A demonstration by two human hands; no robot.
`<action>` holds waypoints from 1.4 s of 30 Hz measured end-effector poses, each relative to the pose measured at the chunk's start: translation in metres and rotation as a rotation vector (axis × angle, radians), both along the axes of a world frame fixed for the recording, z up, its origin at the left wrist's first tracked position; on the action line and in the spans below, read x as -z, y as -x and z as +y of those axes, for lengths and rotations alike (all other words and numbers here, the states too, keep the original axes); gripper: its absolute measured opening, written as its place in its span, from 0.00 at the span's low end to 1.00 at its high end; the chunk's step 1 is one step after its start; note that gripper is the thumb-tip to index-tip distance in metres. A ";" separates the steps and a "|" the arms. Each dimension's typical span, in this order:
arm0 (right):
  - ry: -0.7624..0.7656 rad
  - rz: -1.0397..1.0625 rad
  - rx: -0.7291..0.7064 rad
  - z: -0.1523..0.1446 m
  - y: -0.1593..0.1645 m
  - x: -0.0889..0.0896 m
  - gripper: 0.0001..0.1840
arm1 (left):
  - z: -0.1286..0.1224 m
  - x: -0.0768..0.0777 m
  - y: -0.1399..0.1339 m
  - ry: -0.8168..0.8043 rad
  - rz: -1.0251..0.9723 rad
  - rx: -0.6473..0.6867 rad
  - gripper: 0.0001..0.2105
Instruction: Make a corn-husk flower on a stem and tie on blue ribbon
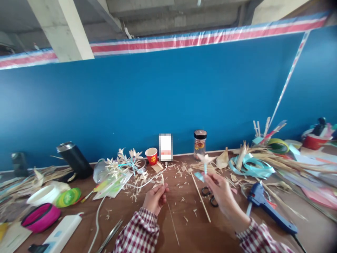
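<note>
My right hand (219,191) is closed in a pinch around the light-blue stem of a handmade flower (206,159) with pale, pointed petals. The flower stands upright above the table, with a strip of light-blue tape (199,176) beside the stem. Lower and to the left, my left hand (157,198) has its fingertips pressed together on a small pale husk strip (162,179), partly hidden by the fingers. A thin strand (172,221) runs below that hand. Black-handled scissors (213,201) and a thin wooden stick (201,198) lie just left of my right hand.
A blue glue gun (271,207) lies at right, near a light-blue ribbon roll (252,167). Finished flowers (123,163), a red paper cup (151,156), a phone (165,147) and a jar (200,144) line the back. Tweezers (110,236) and a power strip (63,233) are front left.
</note>
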State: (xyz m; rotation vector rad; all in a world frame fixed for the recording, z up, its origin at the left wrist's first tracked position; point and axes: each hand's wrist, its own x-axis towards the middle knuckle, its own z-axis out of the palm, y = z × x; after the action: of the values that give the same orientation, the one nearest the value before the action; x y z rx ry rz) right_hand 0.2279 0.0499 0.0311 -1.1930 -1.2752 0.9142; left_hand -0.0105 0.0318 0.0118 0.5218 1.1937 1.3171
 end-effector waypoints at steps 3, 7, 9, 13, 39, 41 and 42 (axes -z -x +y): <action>-0.069 -0.371 -0.045 -0.006 0.009 0.008 0.13 | -0.003 0.001 -0.001 0.008 -0.018 0.016 0.08; -0.161 -0.727 -0.008 -0.007 0.013 0.014 0.09 | -0.006 -0.003 -0.004 0.031 -0.077 0.038 0.05; -0.183 -0.856 -0.008 -0.004 0.014 0.015 0.09 | -0.008 -0.006 -0.007 0.029 -0.109 0.048 0.03; -0.177 -0.990 -0.004 0.004 0.017 0.018 0.10 | -0.010 -0.008 -0.010 0.000 -0.150 0.057 0.03; -0.397 -1.065 -0.079 -0.023 0.029 0.005 0.12 | -0.012 -0.010 -0.011 0.071 -0.165 0.038 0.06; -0.469 -1.050 -0.165 -0.034 0.029 0.000 0.12 | -0.010 -0.008 -0.009 0.068 -0.135 0.037 0.07; -0.505 -1.037 -0.200 -0.039 0.029 -0.003 0.12 | -0.009 -0.006 -0.009 0.059 -0.123 0.039 0.07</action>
State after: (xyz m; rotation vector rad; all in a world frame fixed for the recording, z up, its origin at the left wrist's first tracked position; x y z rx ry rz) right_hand 0.1991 0.0105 0.0343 -1.1445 -2.3050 -0.0029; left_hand -0.0018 0.0227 0.0182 0.4135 1.1125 1.2587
